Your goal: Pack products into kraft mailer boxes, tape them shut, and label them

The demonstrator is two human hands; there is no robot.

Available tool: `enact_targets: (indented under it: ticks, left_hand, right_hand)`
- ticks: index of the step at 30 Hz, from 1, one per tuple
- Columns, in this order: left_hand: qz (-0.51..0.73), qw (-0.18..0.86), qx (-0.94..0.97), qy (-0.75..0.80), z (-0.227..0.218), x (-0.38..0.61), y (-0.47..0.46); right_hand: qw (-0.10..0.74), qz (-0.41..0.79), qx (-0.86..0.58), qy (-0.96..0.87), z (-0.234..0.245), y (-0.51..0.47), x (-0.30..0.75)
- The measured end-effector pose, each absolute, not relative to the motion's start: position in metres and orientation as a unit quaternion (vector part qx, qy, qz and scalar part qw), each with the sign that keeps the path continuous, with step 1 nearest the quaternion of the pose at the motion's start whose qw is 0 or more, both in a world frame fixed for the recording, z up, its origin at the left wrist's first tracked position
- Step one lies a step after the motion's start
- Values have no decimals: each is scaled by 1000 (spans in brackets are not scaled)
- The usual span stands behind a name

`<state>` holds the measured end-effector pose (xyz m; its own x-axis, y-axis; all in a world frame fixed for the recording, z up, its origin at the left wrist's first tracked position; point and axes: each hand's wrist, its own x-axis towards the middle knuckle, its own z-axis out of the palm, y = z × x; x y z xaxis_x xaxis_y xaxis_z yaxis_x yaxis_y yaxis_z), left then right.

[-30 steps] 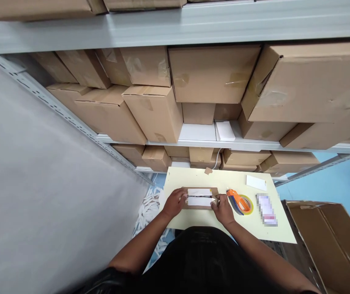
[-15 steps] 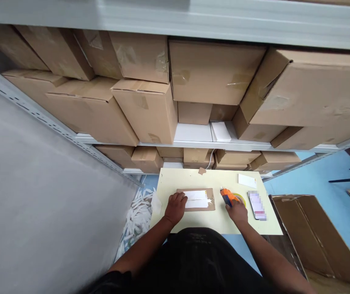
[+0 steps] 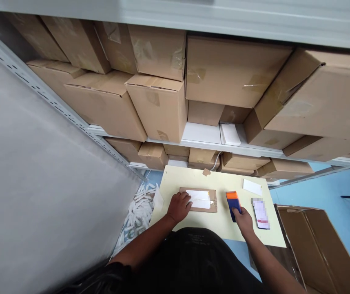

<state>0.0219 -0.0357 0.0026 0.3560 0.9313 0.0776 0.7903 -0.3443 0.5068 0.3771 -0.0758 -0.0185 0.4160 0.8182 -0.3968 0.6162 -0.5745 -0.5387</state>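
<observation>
A flat brown cardboard parcel (image 3: 211, 195) with a white label (image 3: 200, 199) lies on a pale yellow table (image 3: 211, 222). My left hand (image 3: 179, 206) rests on the parcel's left end, fingers curled down on it. My right hand (image 3: 242, 216) grips the handle of an orange and blue tape dispenser (image 3: 233, 200), held just right of the parcel above the table.
A phone (image 3: 261, 213) and a white card (image 3: 252, 187) lie at the table's right. Shelves behind hold several cardboard boxes (image 3: 159, 106). An open carton (image 3: 318, 245) stands on the blue floor at right. White paper strips (image 3: 138, 208) litter the floor at left. A grey wall fills the left.
My right hand left the parcel, took the tape dispenser and lifted it upright. My left hand stayed on the parcel's left end.
</observation>
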Motion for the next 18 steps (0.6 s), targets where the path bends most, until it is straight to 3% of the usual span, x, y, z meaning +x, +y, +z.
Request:
enact_targets:
  ticks: [3,5,9,14,18]
  left_hand:
    - [187,210,791,544,4,23,-38]
    - [178,224,781,555,5,26,-39]
    - [166,291,736,588,7,32,-36]
    - [268,525,534,606,10,29,-20]
    - [292,614,437,589,14,20,-11]
  right_hand:
    - [259,387,-776,-426,22,-80,367]
    - [280,422,-733,-455,48,-73,352]
    - [217,450,-675,-543,83,-40,313]
    - [97,428,-650,-621,93,-9,271]
    - [53,398,-646,-649,89,-1,257]
